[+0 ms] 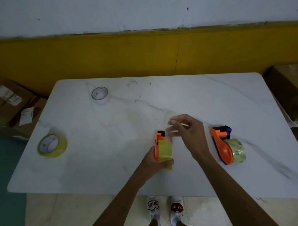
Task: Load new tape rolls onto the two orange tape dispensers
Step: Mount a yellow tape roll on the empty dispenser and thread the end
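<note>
White marble table (95, 148) carries everything. Left hand (156, 160) clamps the dispenser (157, 143) with its yellow roll (165, 152); just beyond, right hand (187, 128) pinches the tape end (169, 127). Best drawn taut, straight over the cutter.

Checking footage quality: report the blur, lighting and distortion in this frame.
Head view: dim, flat lighting; right hand and its clear tape strip motion-blurred; left hand, dispensers and table fairly sharp; wide-angle lens bows the table edges.

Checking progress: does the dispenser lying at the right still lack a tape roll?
No, the right dispenser already carries a clear roll and lies untouched on the table.
</note>
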The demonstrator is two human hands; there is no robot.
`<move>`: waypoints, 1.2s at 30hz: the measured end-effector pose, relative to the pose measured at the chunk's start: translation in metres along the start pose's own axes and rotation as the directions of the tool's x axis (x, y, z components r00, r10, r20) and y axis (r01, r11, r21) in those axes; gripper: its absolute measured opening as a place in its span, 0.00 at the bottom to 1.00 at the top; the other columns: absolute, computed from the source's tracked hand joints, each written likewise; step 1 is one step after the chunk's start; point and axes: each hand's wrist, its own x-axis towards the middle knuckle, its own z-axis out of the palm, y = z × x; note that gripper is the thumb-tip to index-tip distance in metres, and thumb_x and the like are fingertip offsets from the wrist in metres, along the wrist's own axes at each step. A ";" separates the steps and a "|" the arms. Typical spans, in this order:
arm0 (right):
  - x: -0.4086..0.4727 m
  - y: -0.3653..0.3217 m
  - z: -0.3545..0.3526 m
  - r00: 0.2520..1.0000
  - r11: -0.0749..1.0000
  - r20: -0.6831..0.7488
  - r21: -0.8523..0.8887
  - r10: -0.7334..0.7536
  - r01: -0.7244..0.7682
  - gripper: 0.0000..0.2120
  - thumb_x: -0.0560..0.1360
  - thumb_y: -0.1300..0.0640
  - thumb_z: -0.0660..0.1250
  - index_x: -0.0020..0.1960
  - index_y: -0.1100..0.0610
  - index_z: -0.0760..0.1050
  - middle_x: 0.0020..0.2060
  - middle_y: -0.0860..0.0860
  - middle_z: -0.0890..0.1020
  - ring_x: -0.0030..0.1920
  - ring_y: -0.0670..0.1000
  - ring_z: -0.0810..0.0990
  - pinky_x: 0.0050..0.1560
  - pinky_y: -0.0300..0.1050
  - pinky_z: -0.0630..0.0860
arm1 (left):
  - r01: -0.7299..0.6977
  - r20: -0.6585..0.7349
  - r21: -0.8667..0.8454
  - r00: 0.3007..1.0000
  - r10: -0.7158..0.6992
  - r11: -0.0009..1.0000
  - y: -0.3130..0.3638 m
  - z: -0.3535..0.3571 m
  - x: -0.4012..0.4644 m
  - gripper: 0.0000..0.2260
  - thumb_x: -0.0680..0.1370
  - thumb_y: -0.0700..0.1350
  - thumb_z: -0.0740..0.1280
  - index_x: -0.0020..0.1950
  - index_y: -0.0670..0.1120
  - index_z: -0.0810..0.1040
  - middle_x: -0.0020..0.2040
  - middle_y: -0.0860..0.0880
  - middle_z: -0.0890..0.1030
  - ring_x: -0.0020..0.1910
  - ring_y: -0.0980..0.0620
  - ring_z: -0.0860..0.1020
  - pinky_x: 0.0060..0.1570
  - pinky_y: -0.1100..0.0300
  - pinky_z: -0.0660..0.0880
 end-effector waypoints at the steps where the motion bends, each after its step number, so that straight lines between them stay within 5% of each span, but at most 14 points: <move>1: 0.006 -0.004 0.002 1.000 1.000 0.017 0.017 0.012 -0.012 0.03 0.74 0.65 0.69 0.44 0.59 0.82 0.40 0.55 0.87 0.39 0.58 0.87 0.42 0.52 0.85 | 0.005 -0.011 0.020 1.000 -0.005 1.000 0.001 0.002 0.000 0.29 0.67 0.44 0.78 0.64 0.48 0.70 0.53 0.49 0.80 0.49 0.54 0.80 0.42 0.66 0.79; 5: 0.030 -0.012 0.009 1.000 1.000 -0.001 0.007 0.016 -0.016 0.05 0.75 0.63 0.69 0.49 0.64 0.82 0.42 0.58 0.86 0.38 0.57 0.87 0.38 0.51 0.85 | 0.033 -0.039 0.100 0.999 -0.029 0.994 -0.001 0.006 0.001 0.19 0.68 0.46 0.77 0.55 0.50 0.76 0.45 0.54 0.81 0.43 0.58 0.81 0.36 0.70 0.77; 8: 0.059 -0.008 0.011 1.000 0.998 0.016 -0.058 0.027 -0.026 0.06 0.74 0.63 0.70 0.50 0.64 0.82 0.43 0.59 0.86 0.37 0.55 0.87 0.35 0.48 0.85 | 0.070 -0.027 -0.010 0.997 -0.070 0.997 0.000 0.006 0.001 0.08 0.74 0.49 0.71 0.50 0.49 0.79 0.37 0.55 0.85 0.35 0.61 0.84 0.34 0.72 0.77; 14: 0.103 0.038 0.007 0.973 0.970 0.017 -0.084 0.231 -0.228 0.06 0.74 0.66 0.69 0.51 0.66 0.80 0.44 0.61 0.85 0.35 0.53 0.86 0.34 0.45 0.84 | 0.222 0.036 -0.082 0.975 -0.220 0.972 0.012 -0.001 0.018 0.19 0.73 0.58 0.69 0.53 0.43 0.82 0.43 0.43 0.88 0.43 0.47 0.86 0.50 0.55 0.82; 18: 0.114 0.078 0.005 0.912 0.903 -0.001 -0.139 0.410 -0.406 0.13 0.70 0.68 0.72 0.55 0.65 0.78 0.41 0.61 0.85 0.32 0.52 0.85 0.34 0.44 0.84 | 0.197 0.085 -0.181 0.979 -0.185 0.964 0.014 -0.002 0.021 0.12 0.76 0.51 0.68 0.47 0.42 0.82 0.38 0.45 0.87 0.38 0.48 0.85 0.45 0.52 0.83; 21: 0.108 0.105 0.000 0.902 0.868 0.005 -0.272 0.432 -0.415 0.15 0.67 0.66 0.74 0.53 0.62 0.80 0.44 0.60 0.85 0.40 0.54 0.85 0.41 0.44 0.83 | 0.131 0.037 -0.125 0.991 -0.128 0.983 0.023 -0.004 0.010 0.13 0.77 0.49 0.67 0.42 0.40 0.81 0.30 0.50 0.85 0.30 0.55 0.83 0.31 0.64 0.80; 25: 0.096 0.108 -0.009 0.936 0.940 0.118 -0.127 0.330 -0.316 0.13 0.72 0.71 0.69 0.56 0.66 0.79 0.45 0.56 0.82 0.40 0.47 0.83 0.38 0.34 0.81 | 0.026 0.055 -0.037 0.998 -0.024 0.999 0.033 -0.011 -0.005 0.08 0.76 0.46 0.68 0.42 0.42 0.81 0.31 0.50 0.85 0.31 0.54 0.83 0.33 0.64 0.78; 27: 0.091 0.102 -0.012 0.935 0.948 0.174 -0.144 0.308 -0.285 0.13 0.74 0.72 0.65 0.57 0.67 0.80 0.46 0.49 0.82 0.39 0.37 0.83 0.39 0.29 0.79 | -0.005 0.093 0.003 0.996 0.005 1.000 0.034 -0.011 -0.011 0.07 0.76 0.45 0.68 0.42 0.44 0.81 0.33 0.50 0.85 0.34 0.52 0.83 0.37 0.62 0.80; 29: 0.085 0.101 -0.015 0.925 0.945 0.212 -0.165 0.314 -0.283 0.12 0.75 0.69 0.65 0.56 0.64 0.82 0.48 0.48 0.83 0.46 0.39 0.82 0.43 0.28 0.78 | -0.024 0.107 0.014 0.994 0.022 1.000 0.035 -0.009 -0.018 0.05 0.76 0.46 0.68 0.42 0.46 0.81 0.34 0.50 0.85 0.35 0.52 0.84 0.39 0.62 0.80; 33: 0.069 0.107 -0.017 0.855 0.865 0.267 0.121 0.444 -0.487 0.15 0.78 0.62 0.62 0.60 0.71 0.77 0.55 0.62 0.83 0.58 0.60 0.79 0.56 0.44 0.80 | -0.067 0.082 -0.010 0.994 0.067 0.998 0.034 -0.008 -0.027 0.06 0.74 0.48 0.68 0.41 0.48 0.82 0.35 0.48 0.85 0.37 0.51 0.84 0.42 0.58 0.81; 36: 0.048 0.110 -0.007 0.789 0.723 0.319 0.322 0.525 -0.611 0.25 0.81 0.50 0.56 0.68 0.69 0.71 0.63 0.65 0.78 0.63 0.63 0.76 0.65 0.55 0.73 | -0.086 0.033 -0.058 0.996 0.088 0.995 0.035 -0.006 -0.028 0.06 0.73 0.49 0.69 0.39 0.48 0.83 0.36 0.46 0.86 0.37 0.48 0.84 0.44 0.55 0.81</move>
